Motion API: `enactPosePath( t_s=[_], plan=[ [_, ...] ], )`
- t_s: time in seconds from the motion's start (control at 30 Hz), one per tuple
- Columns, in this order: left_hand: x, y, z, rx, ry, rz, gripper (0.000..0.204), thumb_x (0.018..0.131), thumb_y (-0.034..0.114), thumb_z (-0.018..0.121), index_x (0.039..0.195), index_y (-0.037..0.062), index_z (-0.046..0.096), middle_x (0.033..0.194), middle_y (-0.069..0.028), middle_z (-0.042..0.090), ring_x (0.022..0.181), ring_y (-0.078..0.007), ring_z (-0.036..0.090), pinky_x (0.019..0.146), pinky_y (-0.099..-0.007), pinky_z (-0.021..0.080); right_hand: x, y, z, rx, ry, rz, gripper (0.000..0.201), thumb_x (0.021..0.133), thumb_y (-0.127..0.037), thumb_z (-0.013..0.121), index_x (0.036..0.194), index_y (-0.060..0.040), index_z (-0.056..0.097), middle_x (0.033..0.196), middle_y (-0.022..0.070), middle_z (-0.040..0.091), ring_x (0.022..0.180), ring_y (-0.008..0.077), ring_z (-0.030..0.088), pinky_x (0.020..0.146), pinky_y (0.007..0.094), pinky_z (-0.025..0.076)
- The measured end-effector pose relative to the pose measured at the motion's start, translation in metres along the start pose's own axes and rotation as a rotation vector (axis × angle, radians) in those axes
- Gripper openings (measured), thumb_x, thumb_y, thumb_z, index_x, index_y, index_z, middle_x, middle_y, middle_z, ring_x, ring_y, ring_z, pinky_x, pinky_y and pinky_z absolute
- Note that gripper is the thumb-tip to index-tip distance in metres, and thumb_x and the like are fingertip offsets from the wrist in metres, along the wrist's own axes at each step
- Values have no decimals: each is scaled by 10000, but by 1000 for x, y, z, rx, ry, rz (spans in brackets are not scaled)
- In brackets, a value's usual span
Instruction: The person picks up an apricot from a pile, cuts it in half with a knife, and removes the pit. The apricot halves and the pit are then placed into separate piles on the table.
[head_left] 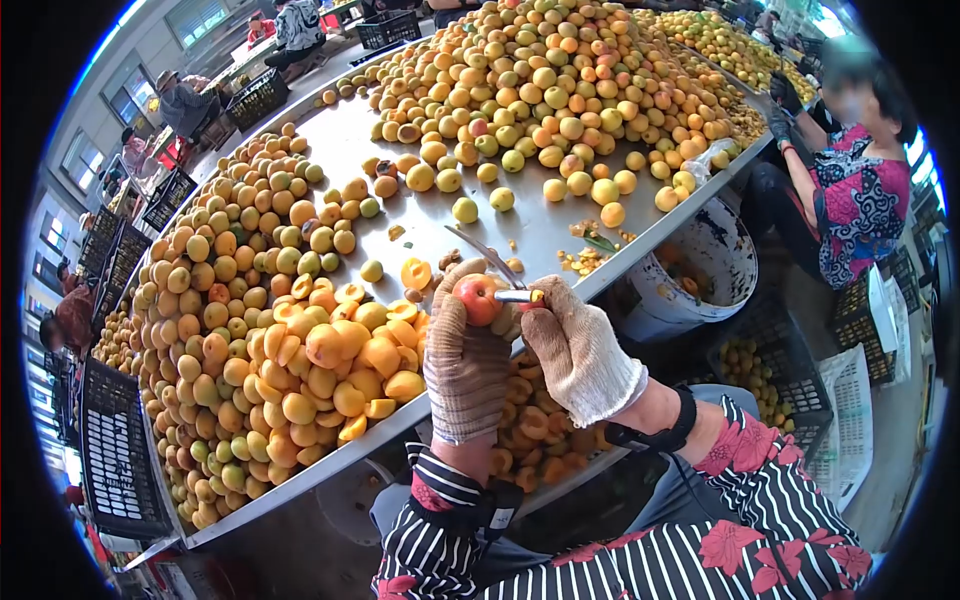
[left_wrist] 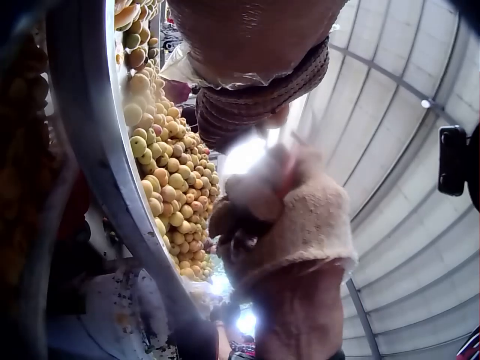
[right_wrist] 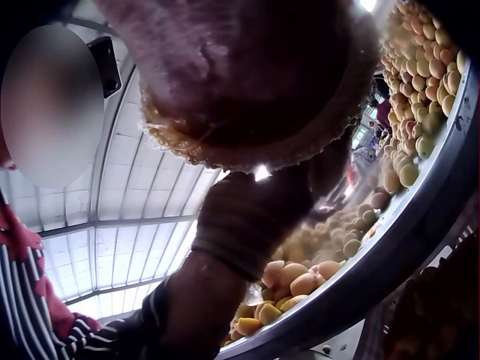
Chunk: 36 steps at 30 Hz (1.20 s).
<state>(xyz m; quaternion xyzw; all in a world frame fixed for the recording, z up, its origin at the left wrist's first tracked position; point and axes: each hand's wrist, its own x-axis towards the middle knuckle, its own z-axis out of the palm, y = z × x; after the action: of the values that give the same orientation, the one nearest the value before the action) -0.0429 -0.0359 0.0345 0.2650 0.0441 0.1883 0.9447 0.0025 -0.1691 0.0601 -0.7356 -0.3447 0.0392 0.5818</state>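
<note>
In the head view my gloved left hand (head_left: 466,360) grips a red-blushed apricot (head_left: 477,299) just over the near edge of the metal table. My right hand (head_left: 585,355), in a pale knit glove, grips a small knife with a white handle (head_left: 518,296) tipped in yellow. Its thin blade (head_left: 472,242) points away to the upper left, close by the apricot. Both hands are nearly together. Halved apricots (head_left: 340,350) are heaped beside the left hand, and more halves (head_left: 540,430) lie below the hands. In the left wrist view the right glove (left_wrist: 307,225) is blurred.
Whole apricots (head_left: 560,70) form a tall pile on the metal table (head_left: 335,135), with more along its left side. A stained white bucket (head_left: 690,290) stands right of the table edge. Black crates (head_left: 118,450) flank the table. Another person (head_left: 850,200) sits at the right.
</note>
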Motion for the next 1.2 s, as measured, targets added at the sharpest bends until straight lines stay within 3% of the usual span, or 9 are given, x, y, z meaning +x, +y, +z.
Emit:
enactPosePath(
  t_s=[0.43,0.5,0.77,0.87,0.9,0.93,1.0,1.13,1.2],
  plan=[
    [3,0,-4,199,4,112,351,1019,288,555,1258,30,538,1099,-56,585,970,-139,598,887,-282,505,15,5,8,-180,-22,-51,150,1002,-163,595,1042,-23,559,769,232,645,737,440,663,584,486,512],
    [4,-1,-4,225,1,176,342,992,272,582,1207,7,560,1089,-67,606,1026,-175,607,984,-330,490,14,8,13,-176,-7,-55,138,998,-159,598,1022,-30,557,767,230,642,739,443,661,583,490,513],
    [10,-2,-5,537,154,190,327,1006,294,550,1184,21,571,1072,-61,600,982,-152,594,922,-274,476,20,34,26,-224,-5,-93,146,1010,-172,578,1007,-26,565,778,215,651,726,440,662,578,477,515],
    [19,2,-19,872,141,291,322,994,286,555,1171,19,571,1076,-58,605,986,-154,600,933,-278,477,27,58,43,173,3,-18,221,1056,-224,516,997,-21,578,765,184,657,637,368,656,564,436,516],
    [22,6,-22,646,101,235,322,993,273,563,1174,7,566,1085,-65,606,999,-162,606,949,-288,480,34,41,29,435,-199,225,305,1088,-297,464,979,-42,592,702,85,615,540,222,577,495,346,472],
    [23,7,-23,417,58,179,323,992,260,571,1178,-4,560,1093,-72,607,1012,-171,612,964,-298,483,35,25,19,722,-316,556,306,1092,-370,462,961,-111,561,624,-57,420,459,60,364,413,243,281],
    [27,5,-25,297,59,156,328,1000,256,563,1192,-9,562,1112,-79,602,1031,-182,607,975,-319,489,36,29,12,970,-419,630,308,1092,-381,458,932,-131,540,622,-65,413,444,48,332,392,254,250],
    [27,8,-31,68,168,135,358,1009,240,564,1244,-30,565,1181,-116,598,1091,-241,603,1035,-411,493,26,35,18,965,-430,643,282,1089,-356,479,948,-121,546,628,-65,411,473,52,353,426,241,272],
    [31,11,-36,-154,103,32,374,1012,233,568,1278,-28,551,1232,-137,596,1125,-266,602,1052,-454,483,28,37,33,420,-152,101,248,1080,-318,513,997,-92,572,644,-63,420,530,56,401,478,223,313]
  ],
)
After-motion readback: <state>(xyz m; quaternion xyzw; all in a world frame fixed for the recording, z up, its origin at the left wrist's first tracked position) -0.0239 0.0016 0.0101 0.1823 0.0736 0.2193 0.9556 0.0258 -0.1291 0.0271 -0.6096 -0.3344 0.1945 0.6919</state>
